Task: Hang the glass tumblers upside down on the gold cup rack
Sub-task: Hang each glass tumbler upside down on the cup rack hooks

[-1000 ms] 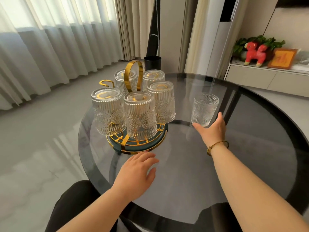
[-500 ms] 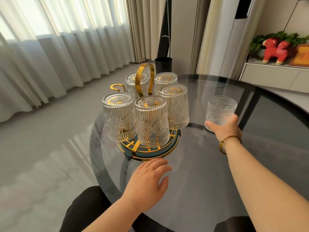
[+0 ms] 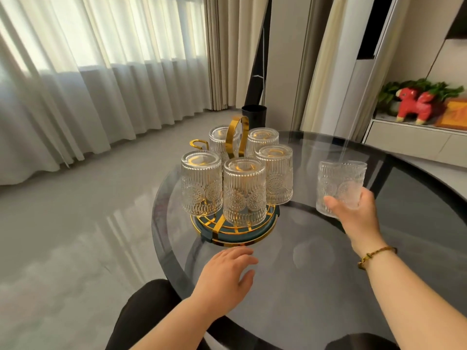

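The right hand [image 3: 353, 218] grips the lower part of a clear embossed glass tumbler [image 3: 340, 186]. The tumbler stands upright, mouth up. The left hand [image 3: 225, 281] lies flat, fingers spread, holding nothing.

Gold cup rack [image 3: 236, 229]: prongs under the five hung tumblers [image 3: 243, 192] hidden by embossed glass, only gold glints showing; one bare hook [image 3: 198, 144] partly behind the left tumbler; handle loop's foot concealed. Held tumbler [image 3: 340, 185]: base covered by the right hand [image 3: 358, 218] (palm side unseen). Round glass table [image 3: 328, 286]: far right rim cut by the frame edge; near rim behind both forearms. Orange frame [image 3: 454, 113] on the shelf: cropped, design unreadable.
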A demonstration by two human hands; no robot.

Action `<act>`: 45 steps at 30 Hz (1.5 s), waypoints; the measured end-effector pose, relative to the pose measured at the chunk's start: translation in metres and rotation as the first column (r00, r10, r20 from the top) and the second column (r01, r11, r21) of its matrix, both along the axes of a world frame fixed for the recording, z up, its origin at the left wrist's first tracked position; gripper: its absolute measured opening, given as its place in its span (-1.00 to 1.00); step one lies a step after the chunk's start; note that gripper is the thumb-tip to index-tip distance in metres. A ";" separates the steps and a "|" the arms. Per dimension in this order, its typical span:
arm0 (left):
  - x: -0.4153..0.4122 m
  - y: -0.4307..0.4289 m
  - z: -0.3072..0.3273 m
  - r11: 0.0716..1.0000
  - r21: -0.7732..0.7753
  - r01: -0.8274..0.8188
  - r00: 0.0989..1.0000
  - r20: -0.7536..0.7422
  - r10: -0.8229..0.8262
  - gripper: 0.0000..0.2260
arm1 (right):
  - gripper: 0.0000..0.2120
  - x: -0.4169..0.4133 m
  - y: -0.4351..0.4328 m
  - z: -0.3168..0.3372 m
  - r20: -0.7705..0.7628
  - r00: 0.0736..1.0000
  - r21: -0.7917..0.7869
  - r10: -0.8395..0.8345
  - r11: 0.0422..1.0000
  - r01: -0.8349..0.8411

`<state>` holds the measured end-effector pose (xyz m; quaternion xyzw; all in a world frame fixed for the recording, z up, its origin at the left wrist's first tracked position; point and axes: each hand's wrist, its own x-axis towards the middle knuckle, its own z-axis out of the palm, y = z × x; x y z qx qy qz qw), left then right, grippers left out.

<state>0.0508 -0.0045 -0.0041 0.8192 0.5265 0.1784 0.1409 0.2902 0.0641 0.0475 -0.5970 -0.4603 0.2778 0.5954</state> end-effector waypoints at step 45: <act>-0.088 0.029 -0.010 0.964 0.039 -0.261 0.964 0.061 0.259 -0.55 | -0.26 -0.214 0.063 0.200 0.861 0.333 -0.290 0.385 0.909 -0.300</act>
